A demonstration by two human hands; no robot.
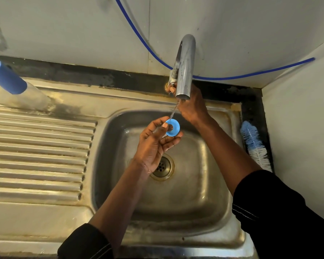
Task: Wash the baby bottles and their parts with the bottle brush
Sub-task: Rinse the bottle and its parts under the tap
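My left hand point(153, 141) holds a small blue bottle ring point(172, 127) over the steel sink basin point(209, 165), pinched between thumb and fingers under a thin stream of water from the chrome tap point(184, 71). My right hand point(190, 104) reaches behind the tap spout and grips the tap's base or handle, partly hidden by the spout. The bottle brush point(253, 144), with blue and white bristles, lies on the sink's right rim by the wall. A baby bottle point(13, 86) with a blue cap stands at the far left on the draining board.
The ribbed draining board point(37, 156) fills the left side. The drain point(163, 166) sits in the basin's middle. A blue hose point(232, 77) runs along the wall behind the tap. Walls close in at the back and right.
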